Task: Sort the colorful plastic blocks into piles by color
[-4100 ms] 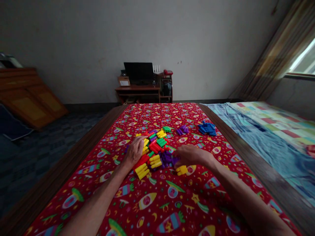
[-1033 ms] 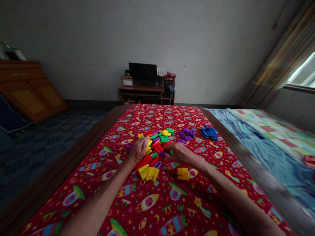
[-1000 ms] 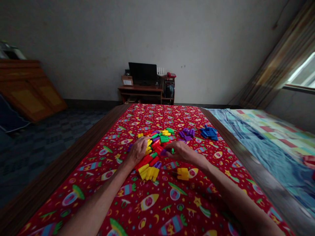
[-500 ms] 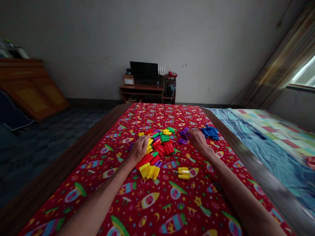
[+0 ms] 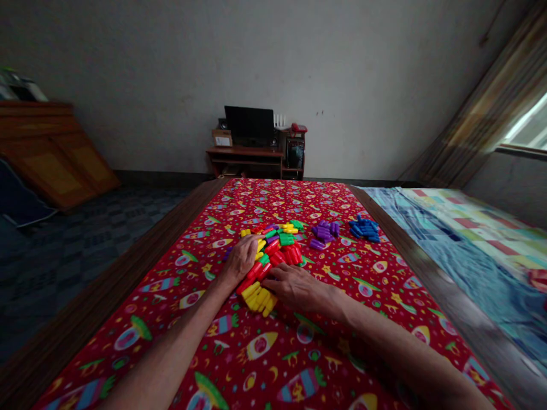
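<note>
A mixed pile of plastic blocks (image 5: 277, 246) in red, yellow, green and purple lies on the red patterned cloth (image 5: 273, 353). My left hand (image 5: 240, 260) rests on the pile's left edge, its fingers curled over yellow and red blocks. Lying flat on the cloth, my right hand (image 5: 296, 288) has its fingers stretched toward the yellow blocks (image 5: 258, 297) at the near edge of the pile. It covers the spot where two loose yellow blocks lay. A small purple heap (image 5: 323, 232) and a blue heap (image 5: 364, 228) sit apart to the right.
The cloth covers a long wooden table with dark bare edges (image 5: 128, 267). A bed with a striped and checked cover (image 5: 470, 245) runs along the right. A desk with a monitor (image 5: 250, 128) stands at the far wall, a wooden cabinet (image 5: 55, 154) at the left.
My right hand reached out to the purple heap, then came back to the near edge of the mixed pile. The two loose yellow blocks are no longer in sight. My left hand stayed put.
</note>
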The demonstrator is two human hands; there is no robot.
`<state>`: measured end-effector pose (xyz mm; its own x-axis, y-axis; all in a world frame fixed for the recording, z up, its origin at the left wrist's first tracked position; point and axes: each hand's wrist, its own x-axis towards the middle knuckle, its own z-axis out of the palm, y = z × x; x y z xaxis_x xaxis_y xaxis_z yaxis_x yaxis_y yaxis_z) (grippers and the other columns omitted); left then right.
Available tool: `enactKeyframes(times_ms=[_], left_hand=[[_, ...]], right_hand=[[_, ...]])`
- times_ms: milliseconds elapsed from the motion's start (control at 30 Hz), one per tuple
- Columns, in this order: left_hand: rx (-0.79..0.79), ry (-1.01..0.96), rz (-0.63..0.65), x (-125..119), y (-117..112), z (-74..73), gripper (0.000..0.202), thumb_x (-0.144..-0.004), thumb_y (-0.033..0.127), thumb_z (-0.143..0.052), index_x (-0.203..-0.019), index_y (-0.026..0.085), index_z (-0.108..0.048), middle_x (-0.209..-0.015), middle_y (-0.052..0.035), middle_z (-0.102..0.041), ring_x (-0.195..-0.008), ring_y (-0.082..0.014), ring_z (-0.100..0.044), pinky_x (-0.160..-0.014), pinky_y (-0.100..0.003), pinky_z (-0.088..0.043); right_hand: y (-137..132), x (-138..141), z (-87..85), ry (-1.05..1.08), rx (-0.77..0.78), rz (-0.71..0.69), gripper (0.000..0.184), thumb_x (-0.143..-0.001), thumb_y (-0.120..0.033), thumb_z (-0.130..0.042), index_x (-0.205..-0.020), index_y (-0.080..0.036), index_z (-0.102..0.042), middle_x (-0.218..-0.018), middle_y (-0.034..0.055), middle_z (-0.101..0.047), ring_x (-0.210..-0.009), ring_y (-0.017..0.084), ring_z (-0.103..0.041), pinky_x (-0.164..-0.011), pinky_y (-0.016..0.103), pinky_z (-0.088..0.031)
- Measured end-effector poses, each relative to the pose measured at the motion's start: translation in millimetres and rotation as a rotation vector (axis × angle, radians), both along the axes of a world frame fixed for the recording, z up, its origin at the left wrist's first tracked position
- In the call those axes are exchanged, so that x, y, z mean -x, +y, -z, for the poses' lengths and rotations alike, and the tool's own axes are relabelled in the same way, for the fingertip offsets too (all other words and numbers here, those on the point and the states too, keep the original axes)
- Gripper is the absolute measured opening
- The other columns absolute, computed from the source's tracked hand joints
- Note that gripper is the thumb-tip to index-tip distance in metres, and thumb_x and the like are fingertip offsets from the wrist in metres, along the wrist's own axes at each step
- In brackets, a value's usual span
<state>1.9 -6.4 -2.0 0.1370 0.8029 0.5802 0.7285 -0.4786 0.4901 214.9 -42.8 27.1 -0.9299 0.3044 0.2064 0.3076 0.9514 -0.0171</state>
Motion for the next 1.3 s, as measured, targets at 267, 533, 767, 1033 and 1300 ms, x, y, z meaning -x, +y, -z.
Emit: enactKeyframes(times_ms=[267, 533, 767, 1033, 1300], left_hand=[[0.016, 0.010, -0.015, 0, -3, -1.7, 0.045, -0.097, 0.033, -0.022, -0.107, 0.017, -0.063, -0.108, -0.0097, -0.068, -0.104, -0.0207, -0.062, -0.097, -0.037, -0.048], [0.016, -0.021, -0.004, -2, -5, -3.5, 0.044, -0.097, 0.032, -0.023, -0.106, 0.017, -0.064, -0.108, -0.0101, -0.068, -0.105, -0.0213, -0.062, -0.098, -0.038, -0.048], [0.044, -0.080, -0.044, 0, -4, -0.9, 0.042, -0.096, 0.036, -0.028, -0.121, 0.016, -0.055, -0.112, -0.0104, -0.067, -0.104, -0.0217, -0.063, -0.094, -0.037, -0.049], [0.071, -0.156, -0.126, 1, -5, -0.8, 0.042, -0.094, 0.036, -0.029, -0.124, 0.018, -0.052, -0.105, -0.0096, -0.068, -0.096, -0.0225, -0.065, -0.088, -0.037, -0.051], [0.026, -0.248, -0.093, 1, -5, -1.3, 0.036, -0.091, 0.033, -0.035, -0.118, 0.018, -0.054, -0.100, -0.0077, -0.066, -0.095, -0.0212, -0.063, -0.090, -0.038, -0.050]], right_hand=[[31, -27, -20.8, 0.036, 0.099, 0.131, 0.015, -0.091, -0.024, -0.056, -0.099, -0.016, -0.064, -0.093, 0.0084, -0.068, -0.087, 0.017, -0.059, -0.072, 0.026, -0.041], [111, -83, -39.1, 0.122, -0.045, 0.831, 0.021, -0.090, -0.022, -0.054, -0.105, -0.017, -0.067, -0.100, 0.0120, -0.071, -0.093, 0.023, -0.063, -0.071, 0.028, -0.040], [119, -75, -33.7, 0.080, -0.032, 0.852, 0.024, -0.087, -0.016, -0.051, -0.102, -0.014, -0.070, -0.090, 0.0144, -0.071, -0.087, 0.023, -0.063, -0.071, 0.027, -0.041], [88, 21, -34.2, 0.012, 0.082, 0.399, 0.033, -0.090, -0.013, -0.041, -0.110, -0.017, -0.068, -0.087, 0.0103, -0.072, -0.073, 0.016, -0.063, -0.062, 0.023, -0.035], [87, 27, -31.1, -0.002, 0.191, 0.319, 0.044, -0.088, -0.020, -0.050, -0.130, -0.023, -0.057, -0.105, 0.0089, -0.071, -0.091, 0.019, -0.064, -0.070, 0.024, -0.040]])
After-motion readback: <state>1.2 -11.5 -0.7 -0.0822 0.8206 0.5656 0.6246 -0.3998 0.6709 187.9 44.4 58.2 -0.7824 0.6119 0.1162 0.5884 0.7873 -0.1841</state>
